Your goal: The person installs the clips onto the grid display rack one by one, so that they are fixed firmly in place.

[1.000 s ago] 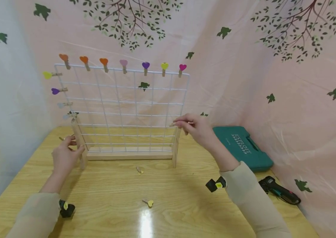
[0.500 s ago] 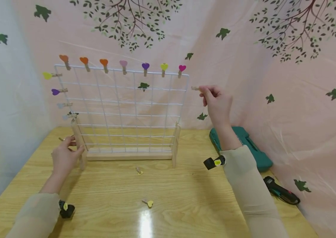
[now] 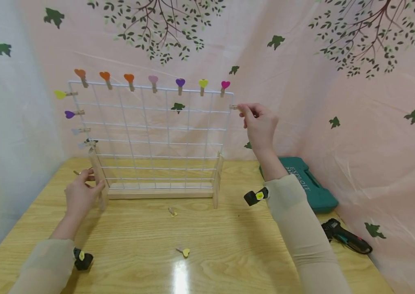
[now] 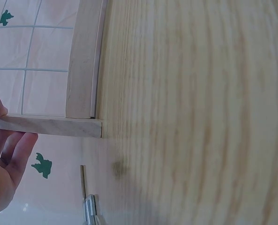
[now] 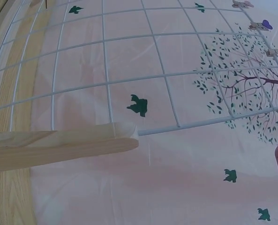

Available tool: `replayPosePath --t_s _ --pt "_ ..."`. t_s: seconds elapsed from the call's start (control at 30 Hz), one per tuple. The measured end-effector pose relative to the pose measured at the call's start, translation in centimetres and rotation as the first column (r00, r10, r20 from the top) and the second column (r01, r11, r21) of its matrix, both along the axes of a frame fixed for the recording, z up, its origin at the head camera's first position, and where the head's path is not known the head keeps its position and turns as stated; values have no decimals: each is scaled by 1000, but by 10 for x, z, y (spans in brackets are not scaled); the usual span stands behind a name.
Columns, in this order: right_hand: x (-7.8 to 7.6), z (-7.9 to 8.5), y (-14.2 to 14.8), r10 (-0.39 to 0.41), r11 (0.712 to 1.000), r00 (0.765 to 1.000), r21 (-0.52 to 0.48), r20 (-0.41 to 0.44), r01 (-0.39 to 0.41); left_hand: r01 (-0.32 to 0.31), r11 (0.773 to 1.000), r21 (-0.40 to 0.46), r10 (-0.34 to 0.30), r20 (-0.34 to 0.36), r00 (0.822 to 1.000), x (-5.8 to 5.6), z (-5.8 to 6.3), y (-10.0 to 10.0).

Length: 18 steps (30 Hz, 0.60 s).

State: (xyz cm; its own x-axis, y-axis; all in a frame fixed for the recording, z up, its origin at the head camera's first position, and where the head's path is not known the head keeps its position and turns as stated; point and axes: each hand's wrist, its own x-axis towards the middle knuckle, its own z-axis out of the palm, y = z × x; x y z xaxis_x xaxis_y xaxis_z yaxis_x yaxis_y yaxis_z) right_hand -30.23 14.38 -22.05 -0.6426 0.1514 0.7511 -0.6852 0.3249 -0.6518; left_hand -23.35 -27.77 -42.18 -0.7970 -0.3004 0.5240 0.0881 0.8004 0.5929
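Observation:
A white wire grid point(image 3: 233, 98) stands upright in a wooden base point(image 3: 159, 193). My left hand point(image 3: 81, 194) grips the base's left post point(image 4: 49, 125), thumb on one side and fingers on the other. My right hand point(image 3: 260, 124) pinches a small wooden clothespin point(image 3: 233, 107) at the grid's upper right edge; its front end overlaps the side wire, and the fingers hide its back end. Along the top edge sit several clothespins with coloured hearts, such as an orange heart point(image 3: 129, 77). More are clipped down the left side, among them a purple heart point(image 3: 69, 114).
Two clothespins with yellow hearts lie on the table, a nearer heart point(image 3: 186, 252) and a farther clothespin point(image 3: 172, 211). A green case point(image 3: 319, 196) and a black power tool point(image 3: 350, 239) lie at right. Printed cloth point(image 3: 295, 90) hangs behind.
My right hand has risen with the clothespin from the grid's lower right to beside its upper right, then moved left onto the side wire. My left hand has stayed on the post.

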Motion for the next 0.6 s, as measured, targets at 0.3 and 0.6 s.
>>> replayPosePath --t_s 0.3,0.6 --pt "1 1 -5 -5 1000 1000 28 -28 6 -14 1000 3 14 16 1000 1 1 -1" --pt "3 -2 -4 -1 1000 1000 22 0 1 -12 1000 14 12 25 1000 0 -1 -1"
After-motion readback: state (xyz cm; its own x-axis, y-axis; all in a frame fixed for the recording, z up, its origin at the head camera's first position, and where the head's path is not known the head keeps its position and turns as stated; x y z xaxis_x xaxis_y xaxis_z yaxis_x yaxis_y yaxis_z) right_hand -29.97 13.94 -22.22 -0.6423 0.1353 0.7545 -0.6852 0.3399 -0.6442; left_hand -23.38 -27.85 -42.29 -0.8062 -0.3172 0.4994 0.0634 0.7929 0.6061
